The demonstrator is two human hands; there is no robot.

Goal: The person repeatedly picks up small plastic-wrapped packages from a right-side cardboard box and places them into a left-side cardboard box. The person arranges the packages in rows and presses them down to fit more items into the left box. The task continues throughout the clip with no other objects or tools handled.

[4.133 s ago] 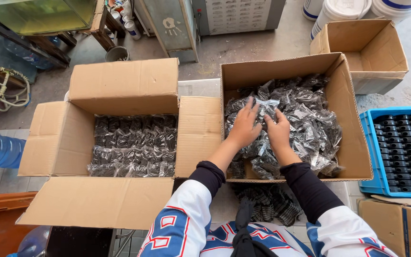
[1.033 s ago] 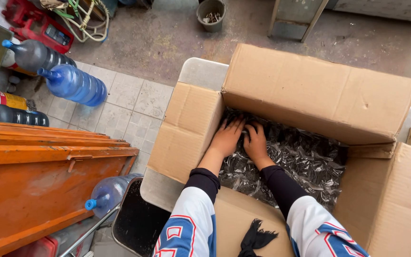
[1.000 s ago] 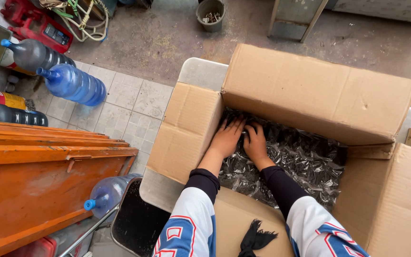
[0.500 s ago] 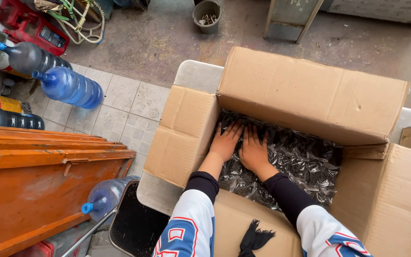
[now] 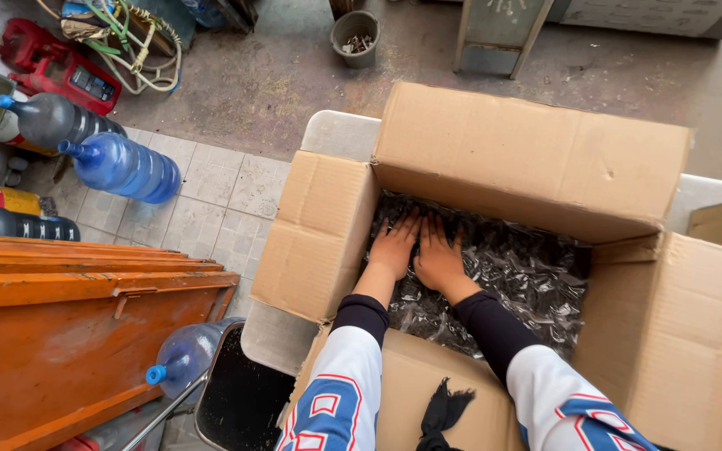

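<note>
A large open cardboard box (image 5: 528,159) sits on a pale table top, filled with several small clear plastic packets of dark parts (image 5: 528,271). My left hand (image 5: 394,246) and my right hand (image 5: 438,257) lie flat side by side on the packets at the box's left end, palms down, fingers spread and pointing away from me. Neither hand grips a packet. My forearms wear black cuffs under white, red and blue sleeves.
Blue water bottles (image 5: 127,165) and dark bottles lie on the tiled floor at left. An orange wooden bench (image 5: 60,334) stands at lower left. A red tool case (image 5: 60,71), coiled cables, and a small bucket (image 5: 354,35) sit on the concrete beyond.
About four seconds ago my hands were in a different box of packets, to the right. Over the last second they have slid slightly forward across the packets here.
</note>
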